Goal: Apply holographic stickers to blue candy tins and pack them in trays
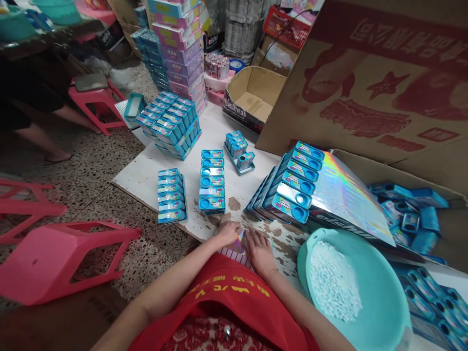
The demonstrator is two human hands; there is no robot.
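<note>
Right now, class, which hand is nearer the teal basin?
Right. The right hand lies just left of the basin, not touching its rim; the left hand is farther left, on the other side of the small shiny card both hands touch.

A small packing workshop or stockroom at floor level: stacks of identical blue boxes [212,181] cover a low white surface [146,170] on a terrazzo floor [91,180], with open cardboard cartons [252,97], piled purple display packs [181,48], pink plastic stools [58,258] and a teal basin [380,312] of white pellets.
</note>
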